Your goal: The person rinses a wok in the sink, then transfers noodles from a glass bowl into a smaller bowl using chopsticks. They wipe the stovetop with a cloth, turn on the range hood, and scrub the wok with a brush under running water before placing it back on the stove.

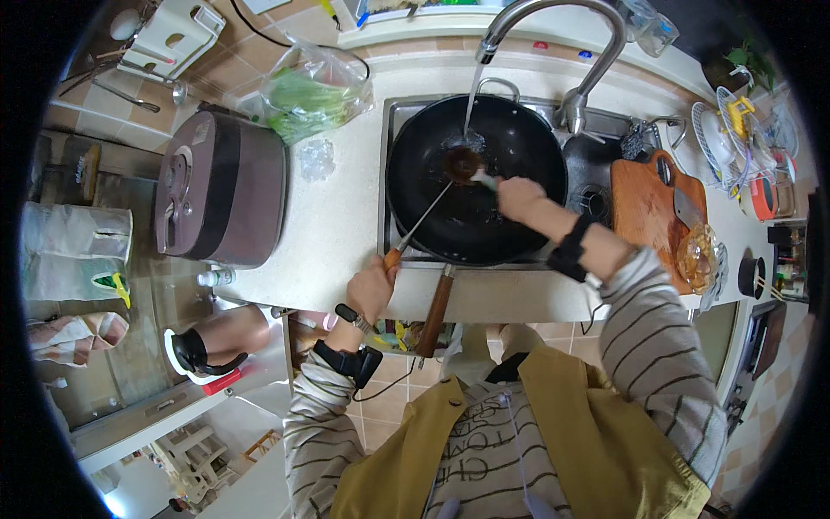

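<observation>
My left hand (371,292) grips the wooden handle of a long-shafted metal ladle (425,220). Its rounded brown head rests low in a large black wok (441,220). My right hand (522,198) reaches over the wok, closed around a small pale scrubber (485,179) that meets the ladle's head; its exact kind is blurred. Water runs from the steel faucet (593,58) into the wok, just behind the ladle head. The wok sits over the steel sink (387,139), its wooden handle (434,314) jutting past the counter edge towards me.
Left on the counter stand a rice cooker (253,188) and a clear bag of green vegetables (308,97). On the right, a wooden cutting board (639,201) bears a cleaver (688,211) and a glass bowl (697,259). An electric kettle (233,337) stands at lower left.
</observation>
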`<act>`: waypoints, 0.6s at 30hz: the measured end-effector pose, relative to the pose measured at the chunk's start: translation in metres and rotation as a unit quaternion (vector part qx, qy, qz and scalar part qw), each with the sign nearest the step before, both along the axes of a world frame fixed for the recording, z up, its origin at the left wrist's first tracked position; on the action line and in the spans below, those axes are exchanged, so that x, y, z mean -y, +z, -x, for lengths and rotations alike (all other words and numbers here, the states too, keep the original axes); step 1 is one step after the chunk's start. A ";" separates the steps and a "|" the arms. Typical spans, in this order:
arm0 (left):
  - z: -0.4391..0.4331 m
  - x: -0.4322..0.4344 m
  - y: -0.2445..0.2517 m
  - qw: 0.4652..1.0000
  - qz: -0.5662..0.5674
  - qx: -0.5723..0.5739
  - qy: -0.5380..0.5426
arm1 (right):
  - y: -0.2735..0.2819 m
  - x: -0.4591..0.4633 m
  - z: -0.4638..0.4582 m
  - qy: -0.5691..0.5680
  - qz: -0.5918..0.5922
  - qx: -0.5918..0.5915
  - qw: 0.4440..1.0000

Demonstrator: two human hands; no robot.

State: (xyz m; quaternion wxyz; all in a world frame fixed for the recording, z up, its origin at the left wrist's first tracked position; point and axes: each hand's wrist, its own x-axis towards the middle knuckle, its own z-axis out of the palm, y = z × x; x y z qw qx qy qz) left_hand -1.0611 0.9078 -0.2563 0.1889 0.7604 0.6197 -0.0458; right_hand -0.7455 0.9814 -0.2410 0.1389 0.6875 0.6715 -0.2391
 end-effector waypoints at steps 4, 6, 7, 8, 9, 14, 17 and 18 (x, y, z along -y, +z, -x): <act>0.001 -0.006 0.002 0.999 0.008 0.030 -0.016 | -0.004 0.004 0.000 -0.012 -0.030 0.071 0.997; 0.001 -0.008 0.002 0.999 0.014 0.030 -0.017 | -0.005 0.005 -0.002 0.016 -0.073 -0.014 0.997; 0.000 -0.011 0.001 0.999 0.007 0.029 -0.019 | -0.004 0.006 0.000 0.028 -0.052 -0.032 0.998; 0.004 -0.010 0.003 0.999 0.005 0.025 -0.020 | -0.004 0.005 -0.001 -0.006 -0.023 0.025 0.999; 0.007 -0.008 0.004 1.000 0.015 -0.001 -0.017 | -0.004 0.007 0.002 -0.020 0.050 0.051 0.997; 0.007 -0.010 0.003 0.999 0.015 0.020 -0.025 | -0.002 0.003 0.006 -0.008 -0.047 0.043 0.998; 0.006 -0.010 0.005 1.000 0.001 0.009 -0.028 | -0.004 0.004 0.003 0.050 -0.025 -0.050 0.997; 0.008 -0.007 0.007 1.000 0.005 -0.019 -0.021 | -0.006 0.007 0.003 0.027 -0.003 0.008 1.000</act>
